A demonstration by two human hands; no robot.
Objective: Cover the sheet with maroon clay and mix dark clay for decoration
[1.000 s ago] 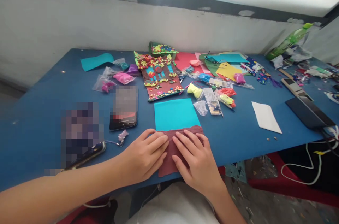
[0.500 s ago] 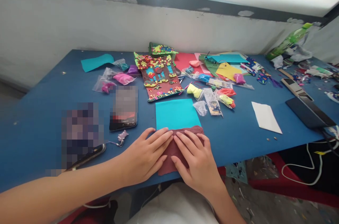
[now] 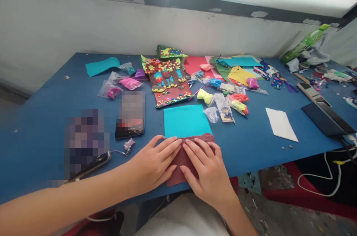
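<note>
A turquoise sheet of paper (image 3: pixel 184 120) lies near the table's front edge, its lower part covered by a flat layer of brown modelling clay (image 3: pixel 178 174). My left hand (image 3: pixel 156 163) rests on the clay's left side with its fingers stretched out. On the right side of the clay lies my right hand (image 3: pixel 205 167), fingers spread and flat, thumb apart. The fingertips of both hands nearly meet along the clay's upper part. Beyond the sheet stands a decorated clay picture (image 3: pixel 170 83) with flowers and mushrooms.
Left are a phone (image 3: pixel 130 128), a second phone (image 3: pixel 92 165) and a bag of pink clay (image 3: pixel 130 82). Yellow clay (image 3: pixel 205 96), colored papers (image 3: pixel 241 76) and a white card (image 3: pixel 281 124) lie to the right. A green bottle (image 3: pixel 305 44) leans at the far right.
Both hands stay on the brown clay, with only very slight finger movement. The view has shifted a little; the other things lie as before.
</note>
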